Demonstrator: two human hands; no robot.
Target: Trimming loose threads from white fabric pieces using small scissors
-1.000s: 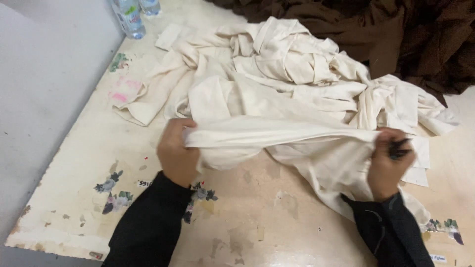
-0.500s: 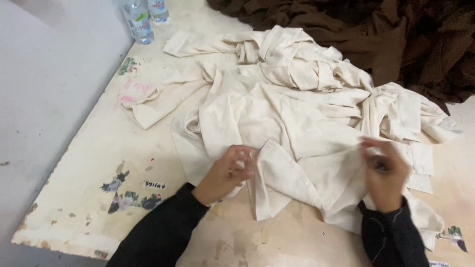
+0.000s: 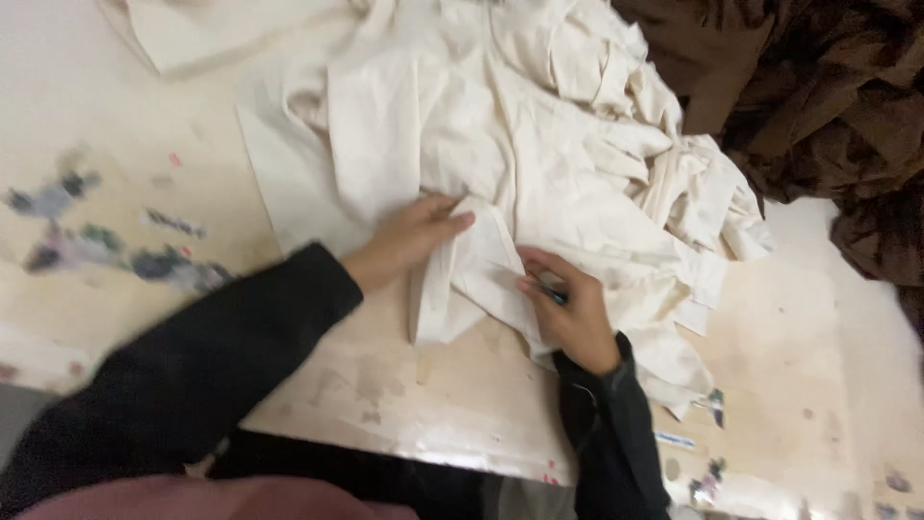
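A heap of cream cloth pieces (image 3: 539, 144) lies crumpled across the paint-stained table (image 3: 144, 125). My left hand (image 3: 409, 236) rests flat on a cream piece, its fingers stretched toward a folded edge (image 3: 452, 289) near the table's front. Just to the right of that fold, my right hand (image 3: 570, 313) presses on the same cloth. A small dark object (image 3: 555, 294) is pinched between its fingers. Both arms are in black sleeves.
A dark brown fabric pile (image 3: 818, 96) fills the far right, touching the cream heap. Coloured paint smears (image 3: 106, 250) mark the table on the left. The table's front edge (image 3: 433, 438) runs just below my hands. Small stickers (image 3: 707, 404) lie at the lower right.
My hands have drawn closer together and lowered onto the cloth, flattening a fold. The view has swung nearer and to the right, and the bottles at the far left have left it.
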